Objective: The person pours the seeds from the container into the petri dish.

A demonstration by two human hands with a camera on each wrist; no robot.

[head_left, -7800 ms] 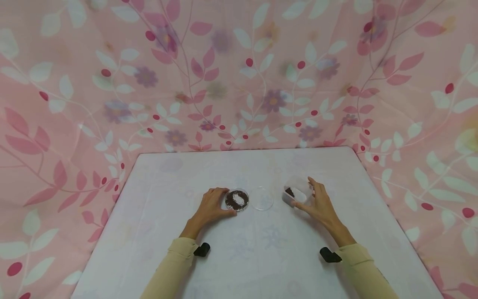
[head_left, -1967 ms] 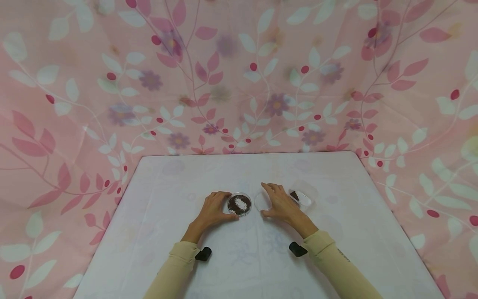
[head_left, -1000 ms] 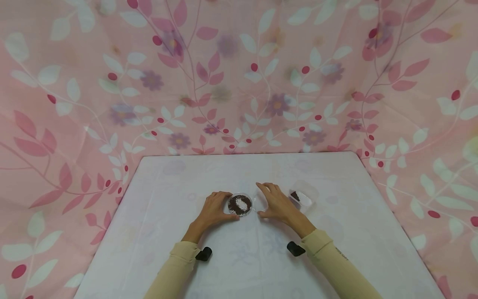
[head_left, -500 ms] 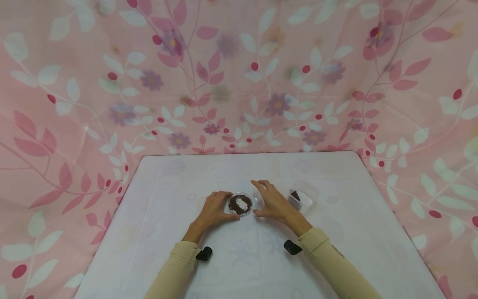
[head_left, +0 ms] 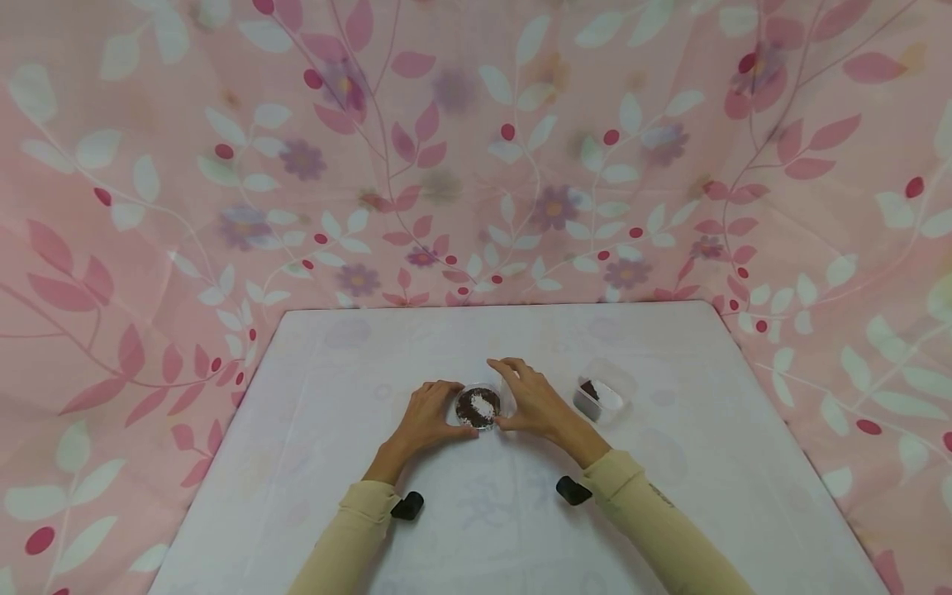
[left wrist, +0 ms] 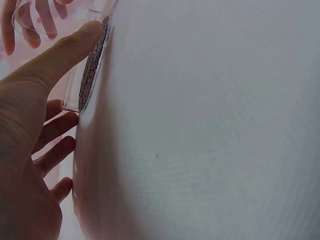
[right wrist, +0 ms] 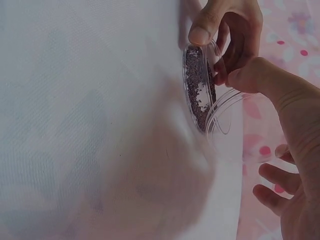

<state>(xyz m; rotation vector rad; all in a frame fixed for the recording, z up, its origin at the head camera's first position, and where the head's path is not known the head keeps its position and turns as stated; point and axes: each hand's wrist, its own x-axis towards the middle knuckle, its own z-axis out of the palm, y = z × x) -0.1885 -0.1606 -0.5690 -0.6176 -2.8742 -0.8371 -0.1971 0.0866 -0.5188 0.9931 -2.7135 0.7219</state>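
A round clear petri dish (head_left: 478, 411) stands on the table, filled with dark brown granules and a white patch in the middle. My left hand (head_left: 427, 415) grips its left side, thumb (left wrist: 75, 46) at the near rim and fingers behind. My right hand (head_left: 537, 406) holds a clear round lid (right wrist: 215, 112) by its edge, thumb on the near side and fingers on the far side. The lid is tilted, its left edge overlapping the dish's right rim in the right wrist view. In the head view the transparent lid is faint.
A clear plastic box (head_left: 621, 388), with some dark material and a white area inside, stands right of my right hand. White cloth covers the table (head_left: 476, 529). Behind it hangs a pink floral curtain (head_left: 461, 149). A black camera sits on each wrist.
My right hand, first at the plastic box, let go of it, took up the lid lying between box and dish, and carried it left to the dish. My left hand stays on the dish.
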